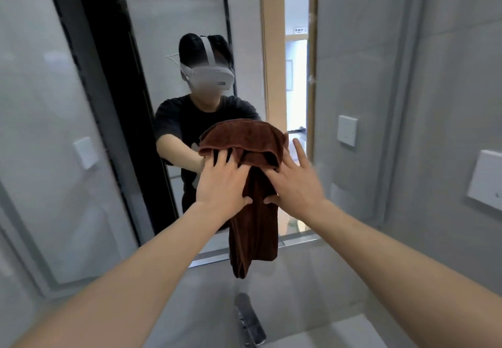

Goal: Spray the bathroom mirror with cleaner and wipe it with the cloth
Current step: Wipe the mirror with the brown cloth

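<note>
The bathroom mirror [81,103] fills the wall ahead and shows a person in a dark shirt with a white headset. A brown cloth [254,222] is pressed flat against the glass at the centre, its lower end hanging past the mirror's bottom edge. My left hand [221,182] lies with spread fingers on the cloth's left side. My right hand [294,180] presses its right side, fingers spread, thumb on the fabric. The cloth's reflection [241,137] sits just above my fingers. No spray bottle is in view.
A chrome tap [248,320] stands below the mirror over a pale basin counter [339,331]. On the grey tiled wall at right are a white switch plate [347,130] and a larger white panel [486,178]. A doorway shows in the mirror.
</note>
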Action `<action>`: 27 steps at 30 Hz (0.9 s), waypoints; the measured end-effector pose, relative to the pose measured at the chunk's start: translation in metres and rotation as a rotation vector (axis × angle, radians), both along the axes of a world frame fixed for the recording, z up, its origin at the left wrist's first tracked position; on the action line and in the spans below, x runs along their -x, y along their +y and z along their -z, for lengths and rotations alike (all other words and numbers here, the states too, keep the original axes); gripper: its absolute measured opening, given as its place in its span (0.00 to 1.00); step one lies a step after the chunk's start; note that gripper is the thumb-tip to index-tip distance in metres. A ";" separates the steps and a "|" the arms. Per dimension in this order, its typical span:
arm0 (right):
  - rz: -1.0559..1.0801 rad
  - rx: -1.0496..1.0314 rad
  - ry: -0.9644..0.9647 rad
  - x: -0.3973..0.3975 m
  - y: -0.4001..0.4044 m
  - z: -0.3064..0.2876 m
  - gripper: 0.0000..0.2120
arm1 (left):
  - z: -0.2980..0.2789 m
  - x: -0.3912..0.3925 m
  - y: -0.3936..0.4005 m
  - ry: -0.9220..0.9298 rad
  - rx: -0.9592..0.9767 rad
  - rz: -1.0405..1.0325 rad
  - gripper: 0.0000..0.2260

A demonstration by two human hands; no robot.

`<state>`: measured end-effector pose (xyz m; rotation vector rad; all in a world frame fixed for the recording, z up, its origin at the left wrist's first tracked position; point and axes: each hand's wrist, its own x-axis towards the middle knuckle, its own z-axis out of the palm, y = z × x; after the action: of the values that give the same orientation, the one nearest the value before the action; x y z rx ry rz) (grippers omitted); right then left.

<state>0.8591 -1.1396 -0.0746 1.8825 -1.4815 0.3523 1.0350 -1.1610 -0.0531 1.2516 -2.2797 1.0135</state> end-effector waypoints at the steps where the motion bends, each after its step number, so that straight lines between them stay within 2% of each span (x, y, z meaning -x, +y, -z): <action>1: 0.006 -0.010 0.001 0.010 0.000 0.001 0.58 | 0.001 0.009 0.000 0.006 0.000 0.008 0.49; 8: 0.046 -0.007 0.007 0.080 0.000 0.014 0.59 | 0.007 0.074 -0.005 0.001 -0.002 0.082 0.46; 18: 0.100 0.007 0.005 0.176 0.005 0.028 0.61 | 0.017 0.170 -0.008 0.006 -0.031 0.149 0.47; 27: 0.170 -0.030 -0.127 0.229 0.016 0.034 0.63 | 0.021 0.245 -0.013 0.001 -0.040 0.206 0.48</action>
<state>0.6302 -1.1238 -0.1082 1.7701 -1.7273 0.3772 0.7896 -1.1743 -0.0740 1.0056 -2.3798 0.8978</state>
